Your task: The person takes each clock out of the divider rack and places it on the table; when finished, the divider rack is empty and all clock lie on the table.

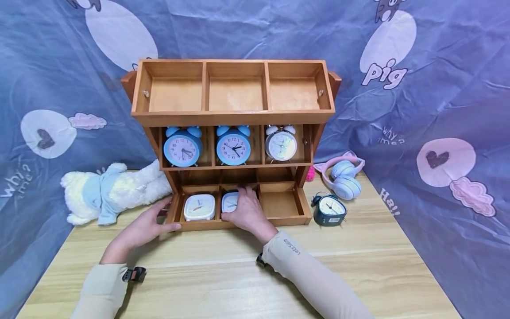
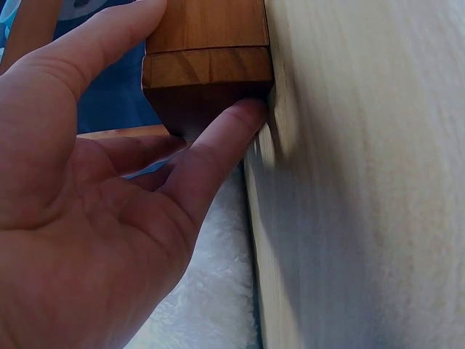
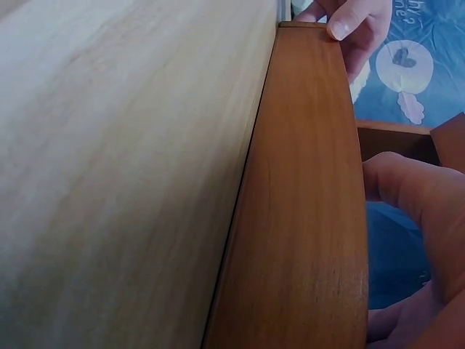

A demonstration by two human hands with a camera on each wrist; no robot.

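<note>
A wooden shelf [image 1: 233,118] with three tiers of compartments stands on the table. My left hand [image 1: 145,227] grips the left front corner of its bottom tier; in the left wrist view, thumb and fingers lie around the wooden end [image 2: 207,69]. My right hand [image 1: 248,210] holds a small white square clock [image 1: 228,203] in the bottom middle compartment, its right part covered by the hand. The right wrist view shows the thumb and fingers behind the front board [image 3: 301,182]; the clock is hidden there. Another white square clock [image 1: 199,207] lies in the bottom left compartment.
Two blue twin-bell clocks [image 1: 183,149] and a white one [image 1: 281,145] stand on the middle tier. Right of the shelf are a dark green clock [image 1: 330,210] and cat-ear headphones [image 1: 345,179]. A white plush toy [image 1: 115,192] lies at the left.
</note>
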